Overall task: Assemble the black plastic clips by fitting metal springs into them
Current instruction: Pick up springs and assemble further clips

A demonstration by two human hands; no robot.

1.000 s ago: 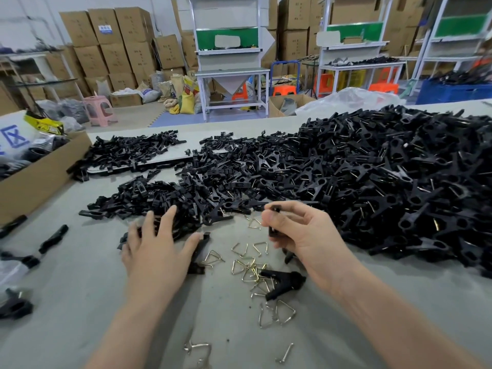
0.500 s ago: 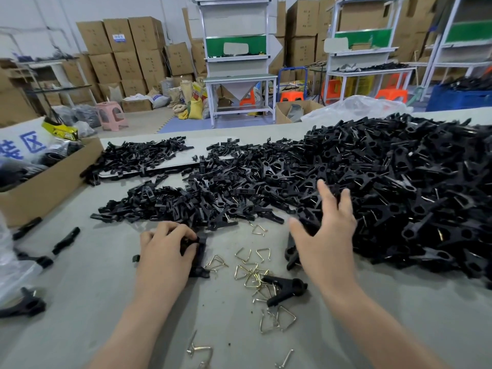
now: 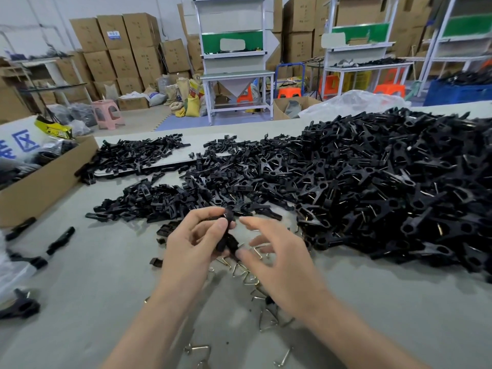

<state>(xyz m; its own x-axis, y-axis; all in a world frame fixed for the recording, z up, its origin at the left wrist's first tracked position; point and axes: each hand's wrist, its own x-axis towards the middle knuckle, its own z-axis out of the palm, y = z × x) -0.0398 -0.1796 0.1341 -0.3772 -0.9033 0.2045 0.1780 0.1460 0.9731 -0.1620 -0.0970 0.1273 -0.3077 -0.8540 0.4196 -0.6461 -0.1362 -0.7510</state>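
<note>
1. Nearest the camera, a few stray springs (image 3: 198, 350) lie on the grey table (image 3: 80, 302), apart from the main work. The table's near edge is not in view.

2. Scatter of metal springs (image 3: 250, 278): flat on the table directly below and just near of both hands, mostly under the right hand.

3. Left hand (image 3: 191, 251): raised above the table, fingers curled, thumb and fingertips pinching a black clip piece (image 3: 227, 235). The piece's long axis runs near to far, roughly upright in the view. Blur prevents telling whether it is 1 half or 2 mated halves, and no spring is seen in it.

4. Right hand (image 3: 279, 265): fingers spread and loosely bent, gripping nothing that shows. Its forefinger tip is just beside the far end of the piece and its thumb tip at the near end; contact cannot be confirmed. The piece lies to the left of these fingers, between the 2 hands.

5. Judgement: the spring is not yet fitted. The right hand is nearer the springs and need only drop straight down.

6. Room: bare table to the near left; a heap of clips (image 3: 386, 187) crowds the right; smaller clip halves (image 3: 165, 201) lie just beyond the hands; a cardboard box (image 3: 45, 182) bounds the far left
</note>
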